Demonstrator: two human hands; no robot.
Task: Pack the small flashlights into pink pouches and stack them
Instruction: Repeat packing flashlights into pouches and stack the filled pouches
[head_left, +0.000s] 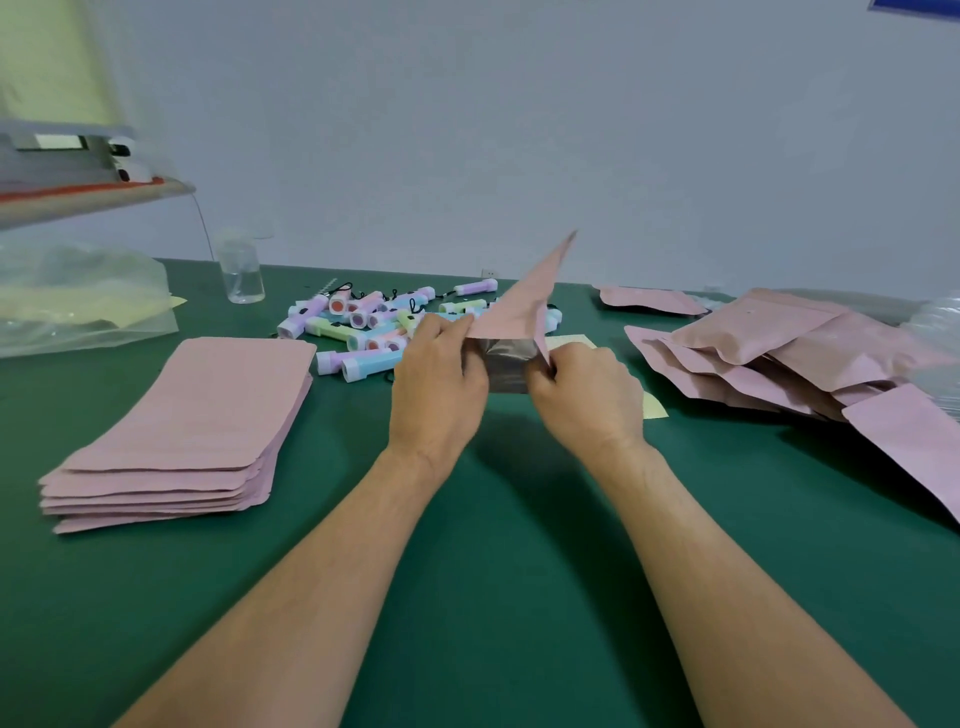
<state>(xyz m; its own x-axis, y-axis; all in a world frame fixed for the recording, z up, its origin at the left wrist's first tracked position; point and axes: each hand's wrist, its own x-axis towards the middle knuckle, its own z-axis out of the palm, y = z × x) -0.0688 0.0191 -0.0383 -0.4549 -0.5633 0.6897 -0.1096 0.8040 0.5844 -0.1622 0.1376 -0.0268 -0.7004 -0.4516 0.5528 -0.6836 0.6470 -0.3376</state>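
I count one stack of flat pouches (182, 415), one clear bottle (241, 275), one pouch (519, 306) held. Flashlights (374, 322) heaped: no exact count.

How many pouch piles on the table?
2: a flat stack at the left, a loose heap at the right, cut off by the frame edge. Not counted: one pouch pinched between left hand and right hand, one lone pouch at the back.

A plain pale grey-blue wall (519, 130) fills the upper half, evenly lit. A dark green table (519, 545) meets it along its far edge, where a white socket (488, 273) sits low on the wall. Above the table's left edge a light shelf (104, 195) juts out. A blue corner (914, 4) shows at top right.
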